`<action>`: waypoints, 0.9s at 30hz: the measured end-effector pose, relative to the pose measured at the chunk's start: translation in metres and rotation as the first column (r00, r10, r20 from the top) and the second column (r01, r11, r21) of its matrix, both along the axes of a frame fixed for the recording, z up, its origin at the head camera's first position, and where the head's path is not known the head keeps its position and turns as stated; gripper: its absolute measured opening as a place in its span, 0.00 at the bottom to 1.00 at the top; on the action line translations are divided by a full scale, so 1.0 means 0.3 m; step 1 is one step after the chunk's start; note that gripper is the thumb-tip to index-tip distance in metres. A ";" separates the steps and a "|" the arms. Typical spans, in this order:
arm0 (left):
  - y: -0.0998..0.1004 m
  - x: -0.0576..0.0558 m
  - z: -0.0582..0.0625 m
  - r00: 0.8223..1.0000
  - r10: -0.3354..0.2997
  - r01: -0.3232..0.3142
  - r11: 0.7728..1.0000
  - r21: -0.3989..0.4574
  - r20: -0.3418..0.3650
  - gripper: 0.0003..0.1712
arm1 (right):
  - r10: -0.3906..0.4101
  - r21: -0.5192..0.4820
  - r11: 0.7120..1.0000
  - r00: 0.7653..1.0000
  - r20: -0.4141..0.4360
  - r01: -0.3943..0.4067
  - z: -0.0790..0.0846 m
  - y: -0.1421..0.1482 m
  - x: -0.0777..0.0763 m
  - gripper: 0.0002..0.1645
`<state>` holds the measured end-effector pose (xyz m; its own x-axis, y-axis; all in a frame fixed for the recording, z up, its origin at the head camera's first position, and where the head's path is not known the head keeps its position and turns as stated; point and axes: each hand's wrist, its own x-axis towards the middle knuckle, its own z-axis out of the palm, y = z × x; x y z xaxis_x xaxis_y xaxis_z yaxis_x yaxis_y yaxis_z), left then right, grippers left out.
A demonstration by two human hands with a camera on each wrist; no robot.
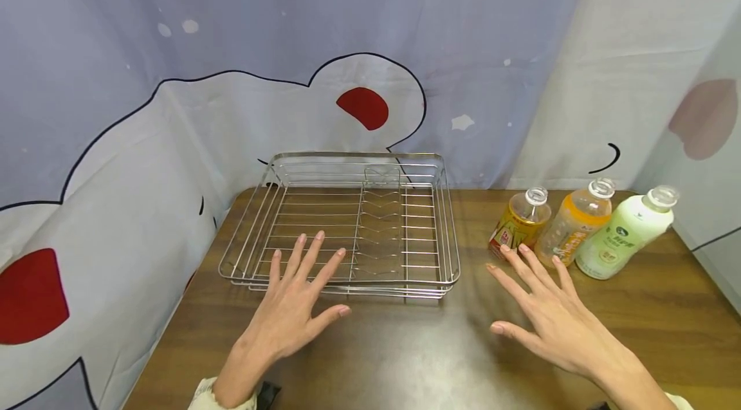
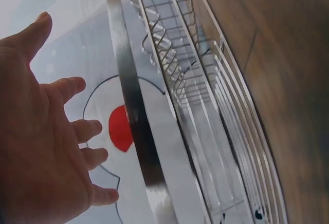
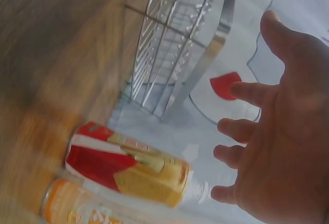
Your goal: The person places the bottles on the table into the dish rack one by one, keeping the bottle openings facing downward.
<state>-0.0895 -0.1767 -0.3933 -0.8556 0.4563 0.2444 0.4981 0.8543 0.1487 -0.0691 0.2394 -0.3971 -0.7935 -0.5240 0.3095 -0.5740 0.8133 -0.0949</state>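
A silver wire dish rack [image 1: 382, 282] lies on the wooden table left of centre. My left hand [image 1: 292, 310] hovers palm down over its near edge, fingers spread and holding nothing. In the left wrist view, those fingers stand beside the rack's flat metal rim [image 2: 131, 95]. On the right, my right hand [image 1: 552, 326] is spread in the air, its fingertips overlapping the bases of the bottles in the head view. Three bottles stand there in a row: a small one with a yellow and red label [image 1: 521, 220], one with an orange label [image 1: 585, 210] and a light green one [image 1: 625, 236].
Behind the wooden table [image 1: 405, 352] hangs a blue-grey and white curtain [image 1: 260, 17] with cartoon shapes, and it continues along the left and right sides. The rack has a zigzag wire row inside. All three bottles have uncapped clear necks.
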 end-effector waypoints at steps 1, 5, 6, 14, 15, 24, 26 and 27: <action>-0.005 -0.002 0.004 1.000 0.008 -0.008 1.000 -0.001 -0.002 0.49 | -0.005 -0.002 1.000 1.000 -0.006 0.005 0.002 0.007 -0.001 0.48; -0.027 -0.016 0.023 0.999 0.041 -0.041 0.999 0.002 0.008 0.49 | -0.026 -0.010 1.000 0.998 -0.055 0.025 0.016 0.042 -0.014 0.48; -0.033 -0.020 0.028 0.999 0.049 -0.049 0.999 0.001 0.009 0.49 | -0.031 -0.016 0.999 0.998 -0.063 0.030 0.023 0.052 -0.018 0.49; -0.106 -0.067 0.069 0.995 0.101 -0.102 0.993 0.061 0.025 0.50 | -0.111 -0.099 0.990 0.982 -0.153 0.097 0.102 0.155 -0.057 0.50; -0.119 -0.076 0.072 0.994 0.107 -0.108 0.991 0.074 0.021 0.49 | -0.127 -0.115 0.987 0.979 -0.161 0.109 0.113 0.174 -0.062 0.50; -0.248 -0.150 0.032 0.975 0.199 -0.216 0.950 0.225 0.095 0.47 | -0.343 -0.408 0.883 0.911 -0.230 0.230 0.150 0.328 -0.112 0.62; -0.274 -0.163 0.012 0.969 0.214 -0.240 0.935 0.260 0.122 0.47 | -0.390 -0.474 0.846 0.890 -0.237 0.244 0.144 0.354 -0.126 0.66; -0.285 -0.169 0.002 0.966 0.222 -0.251 0.928 0.274 0.134 0.47 | -0.405 -0.505 0.827 0.885 -0.230 0.247 0.140 0.366 -0.133 0.66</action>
